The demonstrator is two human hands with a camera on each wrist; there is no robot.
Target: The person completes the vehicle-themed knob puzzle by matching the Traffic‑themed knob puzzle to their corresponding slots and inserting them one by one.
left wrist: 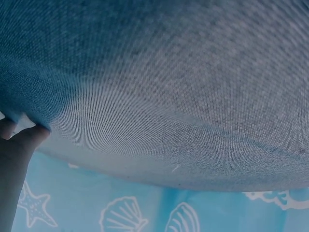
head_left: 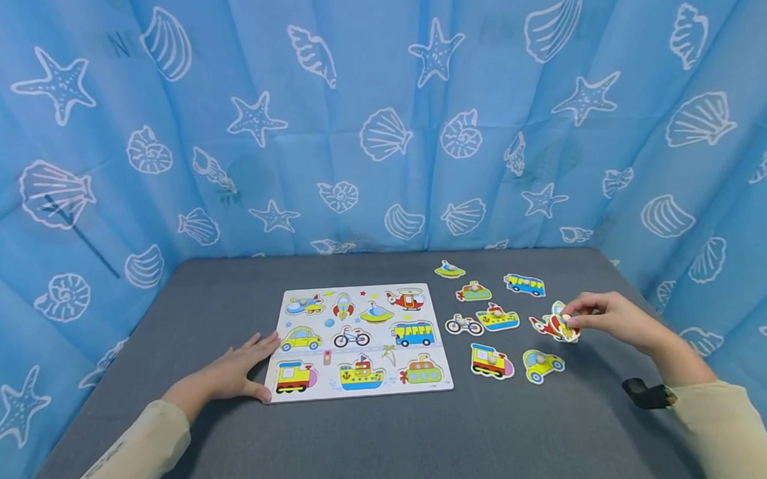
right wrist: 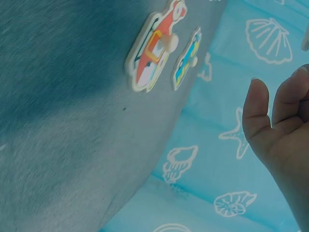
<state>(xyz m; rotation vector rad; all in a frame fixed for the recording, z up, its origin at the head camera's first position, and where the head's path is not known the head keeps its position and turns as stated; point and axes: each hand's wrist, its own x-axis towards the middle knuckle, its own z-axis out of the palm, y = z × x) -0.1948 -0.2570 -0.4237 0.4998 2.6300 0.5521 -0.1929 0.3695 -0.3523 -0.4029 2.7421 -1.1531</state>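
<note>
A white wooden puzzle board [head_left: 357, 373] with printed vehicle pictures lies on the table; an airplane piece [head_left: 305, 305] with a knob sits at its upper left. My left hand [head_left: 231, 367] rests at the board's left edge, fingers extended and thumb by the lower corner; the left wrist view catches its fingers [left wrist: 29, 137]. My right hand [head_left: 608, 319] pinches a small puzzle piece [head_left: 565, 324] between thumb and fingers, its picture hard to make out. Just beneath is the red helicopter piece [head_left: 543, 325], also visible in the right wrist view [right wrist: 154, 53].
Between board and right hand lie several knobbed pieces: UFO [head_left: 449, 269], submarine [head_left: 473, 292], bus [head_left: 525, 285], bicycle [head_left: 464, 325], ship [head_left: 497, 318], train [head_left: 491, 362] and car [head_left: 542, 366]. A blue shell-patterned curtain [head_left: 378, 125] surrounds the grey table [head_left: 392, 446].
</note>
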